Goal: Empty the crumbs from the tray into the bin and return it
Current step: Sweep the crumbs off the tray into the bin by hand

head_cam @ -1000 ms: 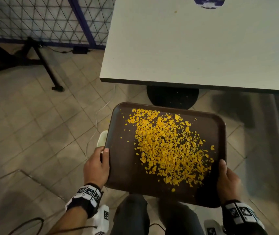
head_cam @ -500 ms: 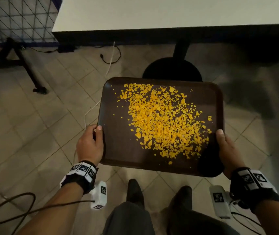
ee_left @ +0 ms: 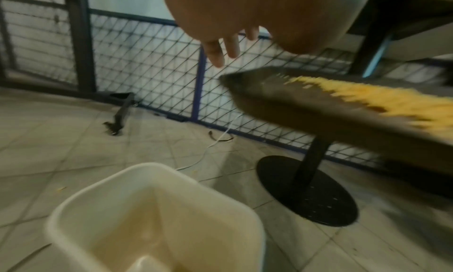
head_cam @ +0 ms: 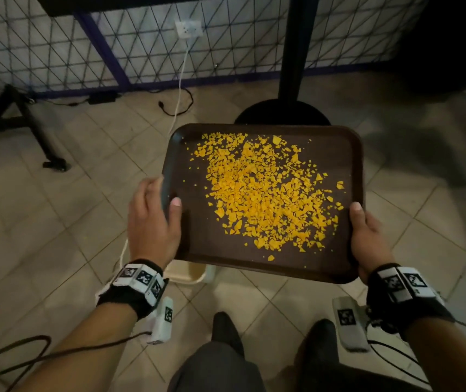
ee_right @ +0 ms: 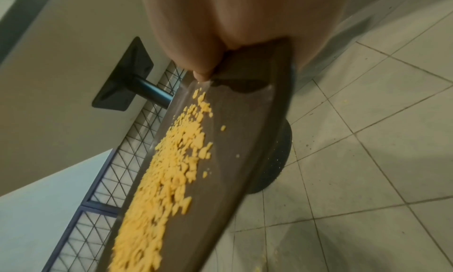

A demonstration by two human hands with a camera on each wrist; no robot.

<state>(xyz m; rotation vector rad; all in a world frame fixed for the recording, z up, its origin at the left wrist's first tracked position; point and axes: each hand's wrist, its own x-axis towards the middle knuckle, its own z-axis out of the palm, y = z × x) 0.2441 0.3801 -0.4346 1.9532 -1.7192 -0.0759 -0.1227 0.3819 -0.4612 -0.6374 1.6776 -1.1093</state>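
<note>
A brown tray (head_cam: pixel 197 236) covered with yellow crumbs (head_cam: pixel 265 190) is held roughly level above the tiled floor. My right hand (head_cam: pixel 367 239) grips its near right corner, thumb on top of the rim and fingers beneath; the right wrist view shows that thumb pressed on the tray (ee_right: pixel 245 160). My left hand (head_cam: pixel 161 196) is blurred at the tray's left edge, with the thumb over the rim. In the left wrist view its fingers (ee_left: pixel 218 55) are straight and lifted off the tray (ee_left: pixel 294 109). A cream bin (head_cam: pixel 189 274) peeks out under the tray's near left corner, and its mouth (ee_left: pixel 152 218) is open.
A black table post (head_cam: pixel 296 46) and its round base (head_cam: pixel 282 114) stand just beyond the tray. A wire mesh fence (head_cam: pixel 84 52) runs along the back, with a white cable (head_cam: pixel 179 89) down to the floor. A black stand leg (head_cam: pixel 39 131) is at far left. My shoes (head_cam: pixel 226 329) are below.
The tray has come down from the table's edge to below the tabletop, over the bin. My left hand has loosened its grip on the left rim and its fingers have straightened. The right hand still holds.
</note>
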